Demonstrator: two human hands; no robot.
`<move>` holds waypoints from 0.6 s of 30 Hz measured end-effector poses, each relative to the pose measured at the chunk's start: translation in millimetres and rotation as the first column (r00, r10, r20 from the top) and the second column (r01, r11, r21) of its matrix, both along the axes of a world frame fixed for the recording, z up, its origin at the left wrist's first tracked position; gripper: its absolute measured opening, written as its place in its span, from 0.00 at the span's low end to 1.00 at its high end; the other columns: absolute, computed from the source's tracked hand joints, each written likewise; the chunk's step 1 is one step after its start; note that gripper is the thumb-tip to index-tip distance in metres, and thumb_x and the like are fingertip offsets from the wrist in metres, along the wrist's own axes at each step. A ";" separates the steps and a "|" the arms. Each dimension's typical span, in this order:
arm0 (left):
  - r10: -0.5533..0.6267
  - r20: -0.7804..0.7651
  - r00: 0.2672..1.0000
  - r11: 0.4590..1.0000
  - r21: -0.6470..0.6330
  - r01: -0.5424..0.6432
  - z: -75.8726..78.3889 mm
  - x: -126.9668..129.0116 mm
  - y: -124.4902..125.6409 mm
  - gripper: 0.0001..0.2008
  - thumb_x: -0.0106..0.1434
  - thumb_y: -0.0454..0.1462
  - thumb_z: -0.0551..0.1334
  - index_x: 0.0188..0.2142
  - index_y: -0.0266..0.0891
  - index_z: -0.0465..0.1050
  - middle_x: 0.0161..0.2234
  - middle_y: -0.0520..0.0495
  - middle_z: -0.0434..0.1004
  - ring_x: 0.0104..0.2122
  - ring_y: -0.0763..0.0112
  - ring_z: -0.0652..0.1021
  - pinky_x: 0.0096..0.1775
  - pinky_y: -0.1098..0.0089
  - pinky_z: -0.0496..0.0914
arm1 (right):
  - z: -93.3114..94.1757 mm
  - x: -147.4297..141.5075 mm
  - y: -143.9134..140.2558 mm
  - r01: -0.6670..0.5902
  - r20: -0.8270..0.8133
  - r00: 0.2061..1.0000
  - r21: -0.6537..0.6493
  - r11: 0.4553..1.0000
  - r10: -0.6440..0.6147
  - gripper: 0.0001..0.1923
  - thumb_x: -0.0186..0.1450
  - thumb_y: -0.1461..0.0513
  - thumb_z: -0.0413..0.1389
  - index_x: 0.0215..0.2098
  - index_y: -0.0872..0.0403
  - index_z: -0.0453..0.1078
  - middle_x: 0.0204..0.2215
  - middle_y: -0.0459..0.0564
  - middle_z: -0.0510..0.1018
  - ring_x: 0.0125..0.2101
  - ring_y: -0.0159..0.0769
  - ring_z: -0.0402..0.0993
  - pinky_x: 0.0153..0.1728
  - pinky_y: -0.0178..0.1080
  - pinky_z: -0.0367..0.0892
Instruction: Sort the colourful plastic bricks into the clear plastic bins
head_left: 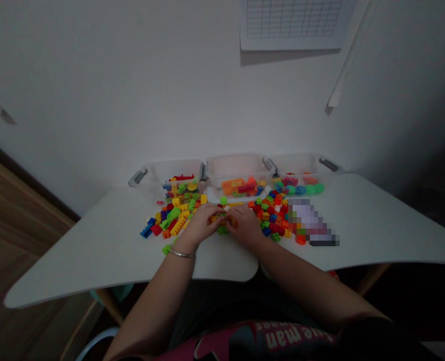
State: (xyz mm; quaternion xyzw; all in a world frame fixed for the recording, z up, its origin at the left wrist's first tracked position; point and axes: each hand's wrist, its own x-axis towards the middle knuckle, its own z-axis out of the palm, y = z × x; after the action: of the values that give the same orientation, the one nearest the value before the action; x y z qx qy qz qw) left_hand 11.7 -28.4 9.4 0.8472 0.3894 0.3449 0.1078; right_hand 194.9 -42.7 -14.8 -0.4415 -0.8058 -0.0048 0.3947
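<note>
Back from the front edge of the counter [226, 263], the left hand [202, 220] and right hand [245, 225] pinch small orange bricks [215, 219], apparently fitting or separating them, the next move calling for steady opposed pressure.

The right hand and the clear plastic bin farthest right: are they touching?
Apart: the head view shows a gap with toy bricks between the right hand and the clear plastic bin.

- Your bricks [179, 224]: red, yellow, green, blue, orange
- Your bracelet [181, 254]: silver
- Your tabletop [105, 240]: white
- Bin latches [329, 164]: grey
- Wall sheet [293, 22]: white, dark grid
</note>
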 end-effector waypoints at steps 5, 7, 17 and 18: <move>0.011 0.013 1.000 1.000 -0.009 -0.011 -4.5 -1.4 4.3 0.08 0.63 0.38 0.62 0.41 0.41 0.77 0.39 0.44 0.80 0.42 0.63 0.78 0.48 0.59 0.72 | -1.2 0.3 1.2 -0.020 -0.013 1.000 -0.016 1.000 0.020 0.03 0.62 0.66 0.58 0.33 0.52 0.71 0.35 0.50 0.78 0.38 0.41 0.72 0.42 0.42 0.63; 0.029 0.021 0.999 1.000 -0.002 -0.029 -7.3 -2.7 5.8 0.08 0.63 0.39 0.63 0.42 0.41 0.77 0.39 0.44 0.80 0.43 0.63 0.78 0.48 0.59 0.72 | -1.3 0.6 1.4 -0.033 -0.022 0.999 -0.024 0.999 0.032 0.03 0.62 0.66 0.58 0.34 0.52 0.71 0.35 0.50 0.78 0.38 0.41 0.72 0.42 0.42 0.64; 0.275 0.487 0.829 0.960 -0.180 -0.213 -0.7 -9.7 17.6 0.11 0.60 0.41 0.62 0.42 0.40 0.74 0.41 0.45 0.80 0.40 0.65 0.79 0.45 0.62 0.75 | -1.6 1.1 0.9 -0.069 -0.055 0.996 -0.011 0.998 0.068 0.05 0.63 0.67 0.55 0.36 0.52 0.72 0.36 0.50 0.78 0.39 0.41 0.72 0.45 0.43 0.64; 0.295 0.519 0.802 0.955 -0.175 -0.238 6.3 -12.4 19.7 0.12 0.60 0.42 0.62 0.42 0.40 0.74 0.41 0.45 0.79 0.39 0.65 0.79 0.44 0.63 0.75 | -1.7 1.2 1.0 -0.066 -0.054 0.996 -0.009 0.998 0.066 0.05 0.63 0.67 0.55 0.35 0.52 0.72 0.36 0.50 0.78 0.39 0.41 0.72 0.45 0.43 0.64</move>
State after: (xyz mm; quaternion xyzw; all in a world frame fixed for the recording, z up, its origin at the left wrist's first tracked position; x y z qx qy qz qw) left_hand -0.7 -8.7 15.6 0.6458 0.4752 0.5609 0.2061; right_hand 196.1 -41.7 -16.5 -0.4166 -0.8091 0.0244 0.4138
